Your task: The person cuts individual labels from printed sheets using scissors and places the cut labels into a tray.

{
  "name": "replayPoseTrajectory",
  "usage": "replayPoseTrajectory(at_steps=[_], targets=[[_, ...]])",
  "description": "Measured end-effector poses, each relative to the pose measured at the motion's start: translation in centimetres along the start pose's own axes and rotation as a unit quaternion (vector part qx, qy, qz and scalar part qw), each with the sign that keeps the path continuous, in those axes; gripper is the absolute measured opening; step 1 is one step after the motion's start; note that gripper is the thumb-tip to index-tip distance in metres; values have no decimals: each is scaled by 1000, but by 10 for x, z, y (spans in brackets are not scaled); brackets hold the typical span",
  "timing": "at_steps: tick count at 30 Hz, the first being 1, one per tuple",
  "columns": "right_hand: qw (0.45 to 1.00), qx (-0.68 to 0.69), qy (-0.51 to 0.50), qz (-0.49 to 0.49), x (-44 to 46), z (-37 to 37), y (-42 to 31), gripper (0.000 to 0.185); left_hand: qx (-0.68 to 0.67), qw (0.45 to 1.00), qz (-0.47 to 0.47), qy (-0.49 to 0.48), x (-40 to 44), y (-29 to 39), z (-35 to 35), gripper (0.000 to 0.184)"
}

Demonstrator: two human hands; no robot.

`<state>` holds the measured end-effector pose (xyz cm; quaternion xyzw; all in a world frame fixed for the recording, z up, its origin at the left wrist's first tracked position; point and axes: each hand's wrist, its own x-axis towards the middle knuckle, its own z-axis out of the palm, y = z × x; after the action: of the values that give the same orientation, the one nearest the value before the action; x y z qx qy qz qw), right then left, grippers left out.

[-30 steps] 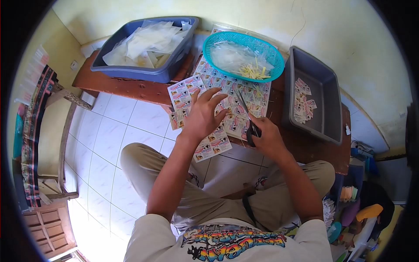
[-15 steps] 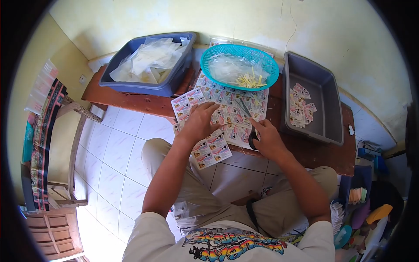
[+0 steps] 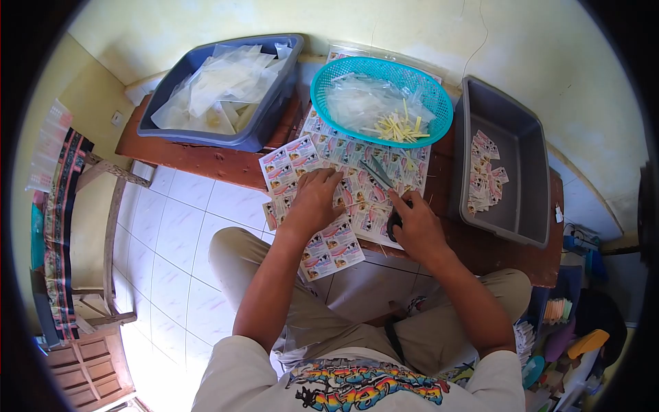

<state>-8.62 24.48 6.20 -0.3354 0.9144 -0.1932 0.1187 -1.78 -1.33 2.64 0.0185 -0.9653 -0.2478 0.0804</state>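
My right hand (image 3: 420,229) is closed round the black handles of a pair of scissors (image 3: 377,173). Their blades point up and left over the printed sheets, slightly parted. My left hand (image 3: 316,199) lies on a sheet of printed labels (image 3: 287,163), thumb spread away from the fingers, covering its middle. This sheet, with a cow picture repeated on each label, overhangs the bench's front edge. Beneath it are more printed label sheets (image 3: 329,141) on the bench. Whether the fingertips pinch any paper cannot be made out.
A turquoise basket (image 3: 317,103) behind the sheets holds clear plastic bags and yellow strips. At left, a blue-grey tub (image 3: 264,130) contains translucent packets. Cut labels (image 3: 486,172) lie in the grey tub (image 3: 525,199) at right. All stand on a red-brown wooden bench (image 3: 206,161) against the wall.
The whole view has shifted slightly as the head moved. Both hands stay in nearly the same place over the sheets, and the scissors remain in the right hand.
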Motion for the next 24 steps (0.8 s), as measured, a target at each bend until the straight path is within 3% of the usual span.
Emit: replayPoseTrajectory(at_steps=[24], targets=[[998, -52, 26, 27, 4, -5, 9, 72, -31, 997, 52, 57, 25, 37, 39, 70]])
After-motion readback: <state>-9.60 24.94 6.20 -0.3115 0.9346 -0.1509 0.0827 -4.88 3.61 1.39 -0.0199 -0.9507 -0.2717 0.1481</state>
